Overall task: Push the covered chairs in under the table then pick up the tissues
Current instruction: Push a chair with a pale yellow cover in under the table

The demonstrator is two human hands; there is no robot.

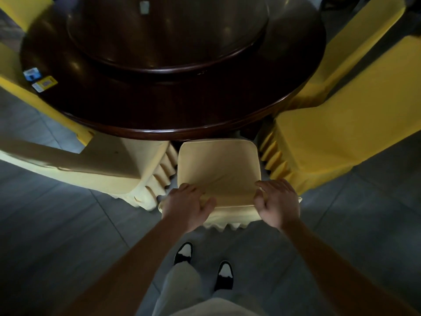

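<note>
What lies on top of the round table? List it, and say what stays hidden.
On the round table sit a raised turntable, two small packets near its left edge, and a pale item on the turntable. The table's far side is out of frame.

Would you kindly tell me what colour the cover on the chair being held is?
Pale cream-yellow fabric chair cover, pleated skirt; head view shows it.

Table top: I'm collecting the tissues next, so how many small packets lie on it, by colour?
Blue packet: 1
Yellow packet: 1
Pale grey packet: 1
Total: 3
</note>
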